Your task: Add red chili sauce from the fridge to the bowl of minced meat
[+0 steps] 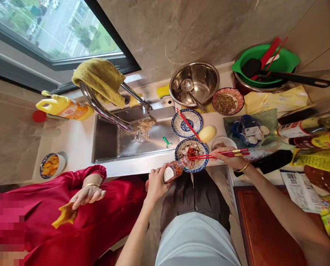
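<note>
My left hand is closed around a clear jar of red chili, tilted with its mouth at the left rim of a blue-patterned bowl. Pale food topped with red chili lies in this bowl. Red chopsticks with gold bands are in my right hand, their tips over the chili. Behind the bowl are a blue-and-white plate with another pair of red chopsticks across it and a peeled, pale yellow potato-like item. A small white bowl stands partly behind my right hand.
At left, a person in red holds an orange piece of food. The sink contains scraps and a green peeler. Behind are a steel bowl, a patterned bowl and a green basin. Bottles and packages crowd the right.
</note>
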Demonstrator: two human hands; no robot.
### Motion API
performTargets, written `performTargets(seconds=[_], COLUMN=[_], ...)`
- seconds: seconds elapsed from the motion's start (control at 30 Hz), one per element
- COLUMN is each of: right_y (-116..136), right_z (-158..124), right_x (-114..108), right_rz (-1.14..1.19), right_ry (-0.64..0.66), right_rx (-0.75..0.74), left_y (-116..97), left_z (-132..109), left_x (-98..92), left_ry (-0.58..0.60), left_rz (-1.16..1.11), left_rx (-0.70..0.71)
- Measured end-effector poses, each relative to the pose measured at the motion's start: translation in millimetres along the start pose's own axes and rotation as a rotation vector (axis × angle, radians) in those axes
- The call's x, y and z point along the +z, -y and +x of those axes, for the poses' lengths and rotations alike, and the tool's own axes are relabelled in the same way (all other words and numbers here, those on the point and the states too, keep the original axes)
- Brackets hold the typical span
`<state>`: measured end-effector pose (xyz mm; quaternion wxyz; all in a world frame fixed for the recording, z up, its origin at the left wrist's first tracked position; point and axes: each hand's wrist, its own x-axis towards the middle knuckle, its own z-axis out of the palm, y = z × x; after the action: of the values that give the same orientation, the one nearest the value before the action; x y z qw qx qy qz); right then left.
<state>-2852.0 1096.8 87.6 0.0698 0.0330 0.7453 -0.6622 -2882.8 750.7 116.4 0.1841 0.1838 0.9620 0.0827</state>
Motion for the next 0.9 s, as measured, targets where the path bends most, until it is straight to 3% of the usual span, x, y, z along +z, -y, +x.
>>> performTargets(seconds=[0.2, 0.3, 0.37, 0.53, 0.7, 0.9], right_y=[2.2, 3.9, 4.9, 8.1, 15.8, 10.1], right_z=[2.3, 0.5, -1.8, -6.8, -16.3, -33.3], right_x=[-0.1, -12.3, -17.6, -13.8, -16.8, -6.3], right_rz=[0.226, 0.243, 0.232, 0.251, 0.223, 0.174], right_ry=[0.020, -0.055, -0.092, -0.027, -0.155, -0.274], right_rx=[0.131, 0.183, 0.189, 0.166, 0.210, 0.144], left_y=[-0.8, 0.5, 1.6, 3.9, 6.1, 4.8], left_z=[1.7, 2.0, 2.1, 2.2, 1.2, 1.5], left_x=[6.7, 9.0, 11.1, 18.4, 23.5, 23.9], left_ry=[-0.042, -0.060, -0.070, -0.107, -0.142, -0.167], left_rz=[-0.071, -0.109, -0.129, -0.181, -0.233, -0.260], left_rx=[0.015, 0.011, 0.013, 0.019, 0.014, 0.039])
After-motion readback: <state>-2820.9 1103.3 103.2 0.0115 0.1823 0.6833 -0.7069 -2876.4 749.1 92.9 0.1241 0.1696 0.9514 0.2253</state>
